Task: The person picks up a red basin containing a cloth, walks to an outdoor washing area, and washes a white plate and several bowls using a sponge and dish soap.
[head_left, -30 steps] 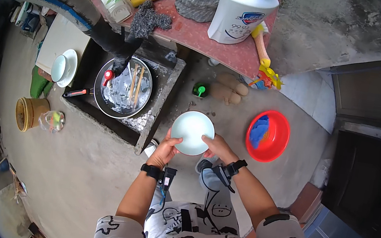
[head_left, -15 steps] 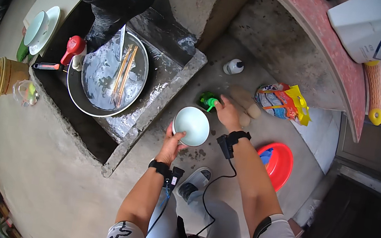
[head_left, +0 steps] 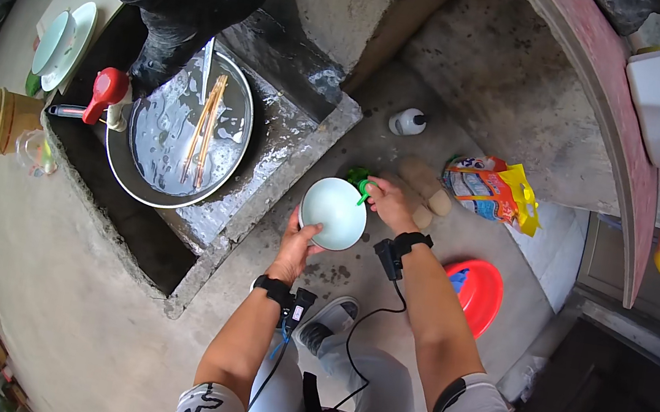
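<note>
Head view: left hand (head_left: 296,245) is gripping the pale bowl (head_left: 333,212) by its rim, above the concrete floor (head_left: 419,66); right hand (head_left: 388,202) is pinching a green scrubber (head_left: 361,183) against it. Risk: a wet rim slipping, bowl likely shattering on the floor.

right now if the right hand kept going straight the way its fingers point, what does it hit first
The right hand points up and to the left, its fingers pinching a small green thing at the rim of the pale bowl held by the left hand. It would probably meet that bowl rim first, though depth is unclear.
</note>
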`<state>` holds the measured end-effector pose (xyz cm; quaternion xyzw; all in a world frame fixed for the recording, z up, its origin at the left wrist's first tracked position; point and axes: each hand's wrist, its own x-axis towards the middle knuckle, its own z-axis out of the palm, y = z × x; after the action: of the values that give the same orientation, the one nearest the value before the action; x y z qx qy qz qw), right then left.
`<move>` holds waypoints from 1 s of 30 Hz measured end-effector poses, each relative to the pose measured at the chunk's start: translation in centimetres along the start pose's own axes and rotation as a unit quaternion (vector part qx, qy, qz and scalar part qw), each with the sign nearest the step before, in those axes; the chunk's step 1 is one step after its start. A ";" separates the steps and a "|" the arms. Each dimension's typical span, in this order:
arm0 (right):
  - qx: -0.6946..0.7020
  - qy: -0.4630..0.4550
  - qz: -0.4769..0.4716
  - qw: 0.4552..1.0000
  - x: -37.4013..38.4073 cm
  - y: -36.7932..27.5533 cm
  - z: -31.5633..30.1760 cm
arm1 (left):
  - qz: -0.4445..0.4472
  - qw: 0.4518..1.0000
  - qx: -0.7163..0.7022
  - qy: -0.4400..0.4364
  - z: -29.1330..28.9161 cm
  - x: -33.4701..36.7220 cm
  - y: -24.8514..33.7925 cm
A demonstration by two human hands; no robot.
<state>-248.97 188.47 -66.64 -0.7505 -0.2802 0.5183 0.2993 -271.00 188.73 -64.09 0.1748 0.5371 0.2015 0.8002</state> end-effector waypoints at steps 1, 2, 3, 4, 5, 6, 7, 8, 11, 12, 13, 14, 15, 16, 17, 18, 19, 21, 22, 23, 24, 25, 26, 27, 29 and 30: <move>0.000 0.001 0.000 1.000 0.1 0.1 -0.1 | 0.002 1.000 0.003 0.001 0.1 0.0 0.1; -0.015 -0.001 0.001 1.000 0.2 0.2 -0.2 | 0.004 1.000 0.005 0.003 0.3 -0.1 0.2; -0.029 -0.004 0.003 1.000 0.2 0.3 -0.3 | 0.004 1.000 0.005 0.002 0.4 -0.2 0.3; -0.029 -0.005 0.002 1.000 0.1 0.2 -0.3 | 0.006 1.000 0.008 0.000 0.3 -0.2 0.3; -0.025 -0.006 0.006 1.000 0.1 0.1 -0.2 | 0.007 1.000 0.010 -0.002 0.1 -0.2 0.3; -0.021 -0.007 0.011 1.000 -0.1 -0.1 -0.2 | 0.008 1.000 0.009 -0.001 0.0 -0.4 0.2; -0.023 -0.005 0.010 1.000 -0.1 0.2 -0.5 | 0.012 1.000 0.009 -0.002 0.2 -0.5 0.1; -0.077 0.024 0.001 0.997 -0.1 0.4 -0.9 | 0.016 1.000 0.007 -0.003 0.4 -0.7 0.1; -0.165 0.069 -0.005 0.984 -2.3 -1.2 -0.8 | 0.011 1.000 0.016 0.003 -0.4 -2.6 0.5; -0.199 0.091 -0.001 0.976 -3.5 -2.4 -0.4 | 0.011 1.000 0.014 0.011 -1.1 -3.5 0.7; -0.202 0.082 -0.022 0.976 -4.5 -3.1 -0.6 | 0.006 1.000 0.011 -0.003 -1.4 -4.6 1.0; -0.203 0.077 -0.023 0.976 -5.9 -3.7 -0.4 | 0.001 1.000 0.007 -0.017 -1.8 -5.7 1.3; -0.178 0.034 -0.044 0.982 -7.4 -4.4 -0.4 | 0.002 1.000 0.005 -0.012 -2.2 -6.9 1.7; -0.152 -0.007 -0.062 0.986 -9.1 -5.2 -0.4 | -0.001 0.999 0.019 -0.039 -2.3 -8.5 2.3; -0.098 -0.081 -0.048 0.991 -10.2 -5.8 -0.4 | -0.003 0.997 0.032 -0.066 -2.4 -10.2 3.0; -0.097 -0.085 -0.046 0.991 -11.6 -6.6 -0.5 | -0.005 0.998 0.031 -0.062 -2.4 -11.7 3.9; -0.028 -0.187 -0.011 0.982 -13.8 -8.9 0.0 | -0.002 0.993 0.077 -0.086 -2.7 -13.8 5.5; 0.085 -0.325 0.031 0.941 -17.1 -11.0 0.0 | 0.017 0.977 0.165 -0.134 -1.9 -17.4 8.6; 0.087 -0.329 0.029 0.940 -18.8 -11.5 0.3 | 0.019 0.977 0.166 -0.129 -1.1 -19.3 10.3; 0.184 -0.361 0.055 0.913 -20.3 -12.3 0.7 | 0.023 0.968 0.191 -0.160 -0.3 -21.0 12.1; 0.279 -0.390 0.081 0.874 -21.8 -13.2 1.0 | 0.026 0.957 0.216 -0.191 0.5 -22.8 13.9; 0.278 -0.393 0.076 0.873 -23.3 -14.3 1.0 | 0.041 0.955 0.236 -0.175 1.2 -24.5 15.3; 0.295 -0.358 0.066 0.884 -24.9 -15.3 1.0 | 0.046 0.954 0.239 -0.173 2.0 -26.5 16.2; 0.312 -0.322 0.055 0.892 -26.4 -16.3 0.8 | 0.170 0.890 0.420 -0.056 3.1 -28.3 16.8; 0.329 -0.273 0.021 0.904 -29.2 -19.0 0.6 | 0.426 0.663 0.611 0.077 5.6 -32.2 18.5; 0.346 -0.222 -0.005 0.912 -30.6 -20.2 0.4 | 0.478 0.581 0.657 0.045 7.0 -34.5 18.5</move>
<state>-260.93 179.58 -33.16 -0.4644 -0.1465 0.7345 0.4726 -278.76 186.56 -25.16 0.8754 0.3965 0.1542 0.2295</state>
